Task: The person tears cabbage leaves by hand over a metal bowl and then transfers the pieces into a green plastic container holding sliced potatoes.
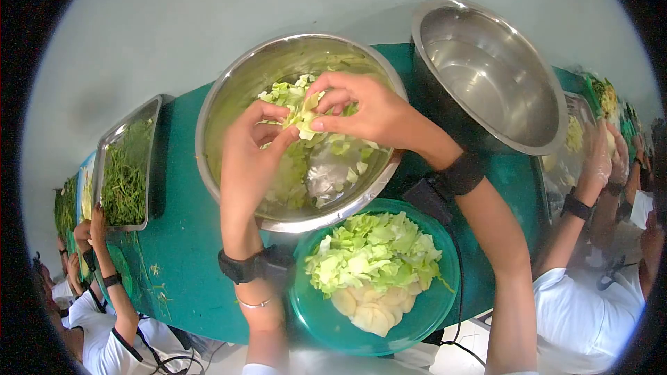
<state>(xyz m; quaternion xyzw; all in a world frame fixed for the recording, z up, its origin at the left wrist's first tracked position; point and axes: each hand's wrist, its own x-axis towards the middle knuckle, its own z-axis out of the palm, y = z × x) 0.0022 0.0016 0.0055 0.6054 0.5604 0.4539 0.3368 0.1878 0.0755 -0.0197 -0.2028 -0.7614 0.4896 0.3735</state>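
Over the large steel bowl [306,224], my left hand [250,153] and my right hand [368,107] meet at a pale green cabbage leaf [304,117]. Thumb and fingers of each hand are closed on its edges. Torn leaf pieces [295,180] lie inside the bowl below, partly hidden by my hands. Nearer to me, a green plastic plate [445,298] carries a heap of torn cabbage leaves [375,250] and thin, pale round slices [375,309], perhaps potato.
A second steel basin [486,76] sits tilted at the back right. On the left stands a metal tray [158,160] of chopped greens [128,173]. Co-workers' hands [599,156] handle food at the right; others are at the left. A black cable [458,292] runs beside the plate.
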